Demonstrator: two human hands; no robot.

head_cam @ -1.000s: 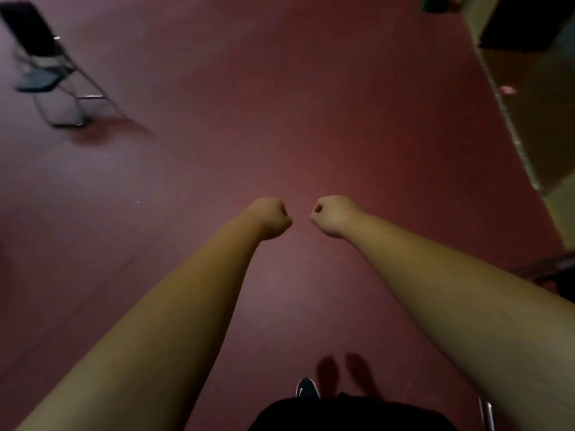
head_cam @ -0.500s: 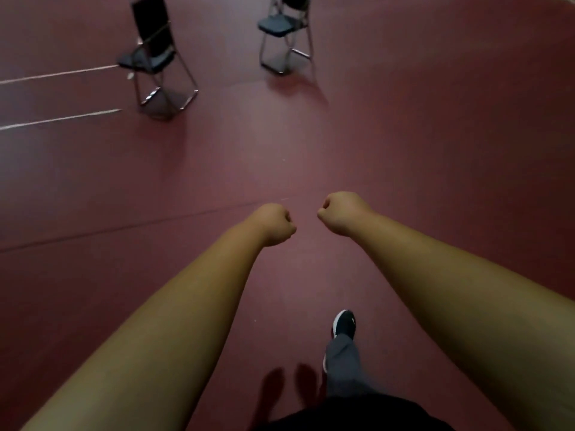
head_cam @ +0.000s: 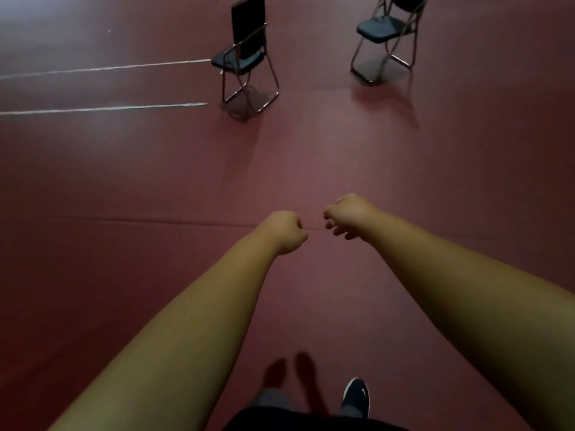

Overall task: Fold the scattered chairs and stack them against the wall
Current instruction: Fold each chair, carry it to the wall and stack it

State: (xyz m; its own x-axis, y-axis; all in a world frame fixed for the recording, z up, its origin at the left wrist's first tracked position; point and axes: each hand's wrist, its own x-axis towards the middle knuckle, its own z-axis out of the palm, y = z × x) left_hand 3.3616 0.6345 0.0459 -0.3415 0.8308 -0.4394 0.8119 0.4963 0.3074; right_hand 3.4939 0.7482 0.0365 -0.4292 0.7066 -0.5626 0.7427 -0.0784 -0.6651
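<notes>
Two unfolded black folding chairs with metal frames stand on the dark red floor ahead. The nearer chair (head_cam: pixel 247 57) is at top centre, its backrest towards me. The second chair (head_cam: pixel 385 35) is at top right, partly cut off by the frame's top edge. My left hand (head_cam: pixel 287 231) is a closed fist held out in front of me, holding nothing. My right hand (head_cam: pixel 347 216) is beside it, fingers loosely curled, also holding nothing. Both hands are well short of the chairs.
Two pale lines (head_cam: pixel 102 88) run across the floor at the left, ending near the nearer chair. A floor seam (head_cam: pixel 124 218) crosses below my hands. My shoe (head_cam: pixel 356 395) is on the floor at the bottom.
The view has swung from the wall side towards the two chairs, which now appear larger and closer. My fists stay held out; the right hand's fingers have loosened slightly.
</notes>
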